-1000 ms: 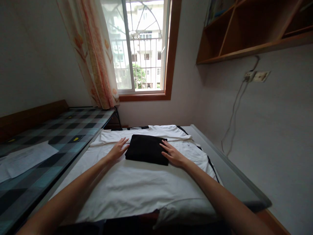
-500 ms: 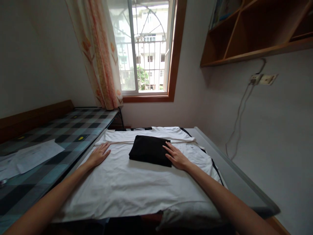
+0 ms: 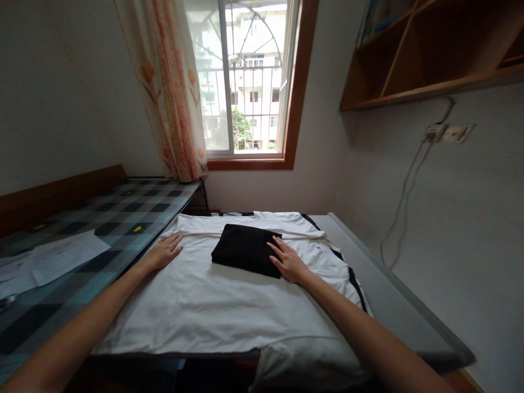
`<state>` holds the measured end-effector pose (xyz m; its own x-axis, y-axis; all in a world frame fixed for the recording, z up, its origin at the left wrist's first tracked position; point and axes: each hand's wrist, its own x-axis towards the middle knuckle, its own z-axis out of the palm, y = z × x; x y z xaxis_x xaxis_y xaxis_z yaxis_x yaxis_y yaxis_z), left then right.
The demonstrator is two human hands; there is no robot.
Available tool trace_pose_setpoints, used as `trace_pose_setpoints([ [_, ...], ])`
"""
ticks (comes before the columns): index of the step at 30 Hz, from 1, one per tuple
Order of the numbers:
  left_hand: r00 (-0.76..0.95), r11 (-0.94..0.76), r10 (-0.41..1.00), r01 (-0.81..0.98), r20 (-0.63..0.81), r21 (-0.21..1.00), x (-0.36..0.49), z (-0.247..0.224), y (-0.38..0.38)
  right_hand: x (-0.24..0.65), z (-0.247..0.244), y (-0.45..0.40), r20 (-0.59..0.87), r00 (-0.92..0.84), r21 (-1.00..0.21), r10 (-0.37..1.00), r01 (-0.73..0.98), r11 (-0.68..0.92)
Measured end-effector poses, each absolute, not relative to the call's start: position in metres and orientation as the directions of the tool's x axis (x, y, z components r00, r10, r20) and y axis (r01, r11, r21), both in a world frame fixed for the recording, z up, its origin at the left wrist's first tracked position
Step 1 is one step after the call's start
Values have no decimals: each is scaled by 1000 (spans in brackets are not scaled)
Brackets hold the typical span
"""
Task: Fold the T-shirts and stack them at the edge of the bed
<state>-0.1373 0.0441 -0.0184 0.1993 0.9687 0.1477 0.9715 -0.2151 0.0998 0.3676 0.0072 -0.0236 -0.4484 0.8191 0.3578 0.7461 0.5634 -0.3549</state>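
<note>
A white shirt (image 3: 196,305) lies spread across the table, its upper part turned over in a band at the far side. On top of it rests a folded black cloth (image 3: 243,248), a flat rectangle whose exact kind I cannot tell. My left hand (image 3: 164,252) lies flat on the shirt's left edge, fingers stretched out. My right hand (image 3: 290,262) is spread with its fingertips on the right end of the black cloth and its palm over the white fabric. A greyish fabric part (image 3: 303,360) hangs over the near edge, right of the middle.
The grey table (image 3: 393,295) has a raised rim along the right wall. To the left stands a bed with a checked mattress (image 3: 151,204) and paper sheets (image 3: 69,256) on it. Ahead are a curtain (image 3: 174,93) and a barred window (image 3: 254,82). A wooden shelf (image 3: 409,60) hangs upper right.
The black cloth and my right hand have shifted slightly left. The shirt's near edge sits a little farther back, and the view has turned slightly. Both hands stay flat.
</note>
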Motion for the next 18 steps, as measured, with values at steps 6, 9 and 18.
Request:
trace_pose_setpoints([
  [6,223,-285,943,926,248,247,-68,15,51,366,12,28,403,-404,-378,821,744,551],
  [9,282,-395,910,811,304,431,3,30,56,342,26,40,425,-331,-384,843,777,499],
  [18,445,-511,860,740,251,437,79,4,60,320,-6,33,335,-410,-306,848,804,510],
])
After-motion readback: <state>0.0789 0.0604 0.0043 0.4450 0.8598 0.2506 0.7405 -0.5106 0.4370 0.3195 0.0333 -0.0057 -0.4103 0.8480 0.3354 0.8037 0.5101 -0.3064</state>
